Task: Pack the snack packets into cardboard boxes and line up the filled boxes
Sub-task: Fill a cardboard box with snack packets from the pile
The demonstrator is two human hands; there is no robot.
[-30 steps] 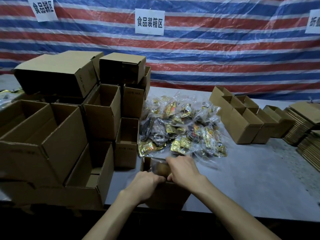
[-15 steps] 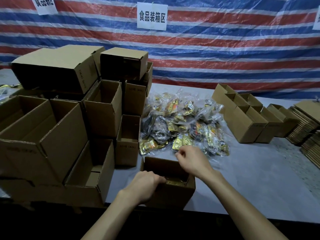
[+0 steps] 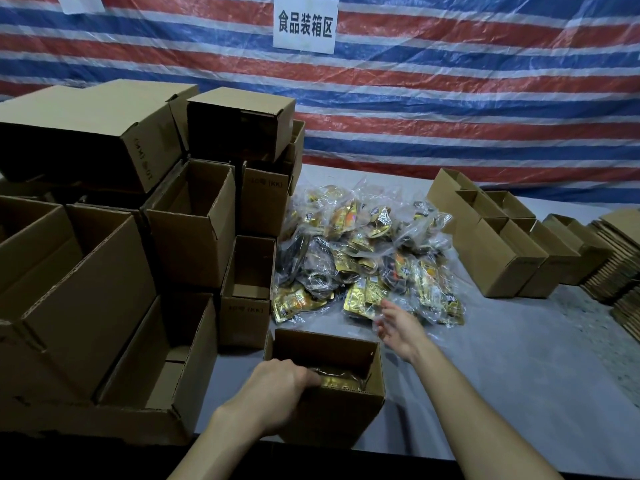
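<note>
**Task status.** The open box (image 3: 332, 420) stands at the near edge of the surface (image 3: 502, 375), directly in front of the person. At least one gold packet (image 3: 341, 381) lies flat on its bottom. The upper volume is unfilled and the flaps are not closed. The pile of snack packets (image 3: 363, 258) lies just beyond the box, loose in clear wrapping, and it is large. To the right of the pile, a row of boxes (image 3: 502, 268) stands side by side with open tops. Whether they are filled cannot be told from this angle. Judged from this layout, packing is at an early stage: the current box needs more packets and most of the pile is unpacked.

**Hand pose.**
- The left hand (image 3: 277, 386) rests on the near rim of the open box. Its grip is curled over the wall and clamped on the cardboard, holding the box steady.
- The right hand (image 3: 398, 327) is extended past the far right corner of the box, at the near fringe of the pile. Its grip is apart, with fingers spread and relaxed, and holds nothing visible. The fingertips are slightly blurred.

**Surroundings.** A stack of empty boxes (image 3: 194, 230) occupies the left side. Flattened cardboard (image 3: 620, 271) is piled at the far right.
</note>
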